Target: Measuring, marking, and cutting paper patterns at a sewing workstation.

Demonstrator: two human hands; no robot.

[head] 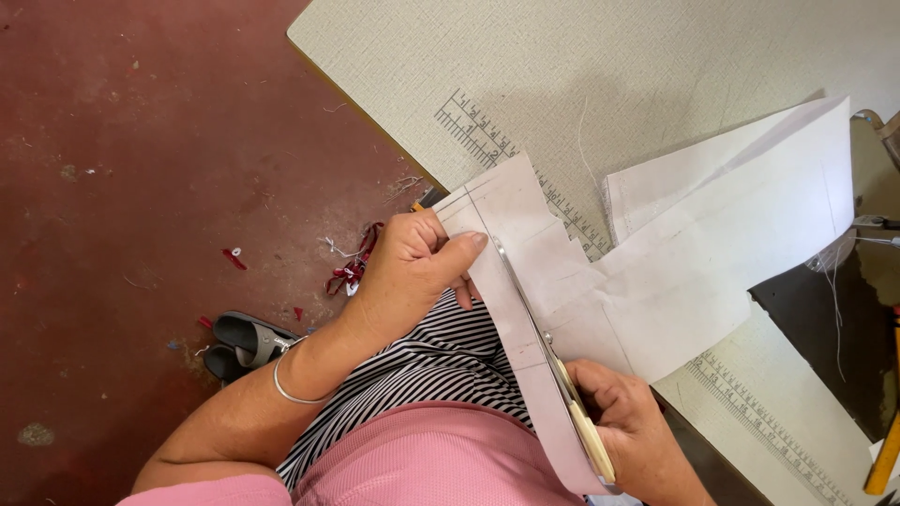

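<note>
My left hand [408, 272] pinches the near edge of a large white paper pattern sheet [694, 253], thumb on top near a drawn line. In my right hand [633, 426] are scissors [562, 384] with pale handles; their blades lie along the sheet's drawn line, partway through a cut. A narrow strip of paper [534, 394] hangs down over my lap from the cut edge. The sheet spreads out over the pale table [525, 56].
A printed ruler scale [483, 136] runs along the table's edge. A dark sandal [246, 342] and red fabric scraps [352, 267] lie on the red floor at left. A yellow handle [886, 454] and dark machine parts sit at the right edge.
</note>
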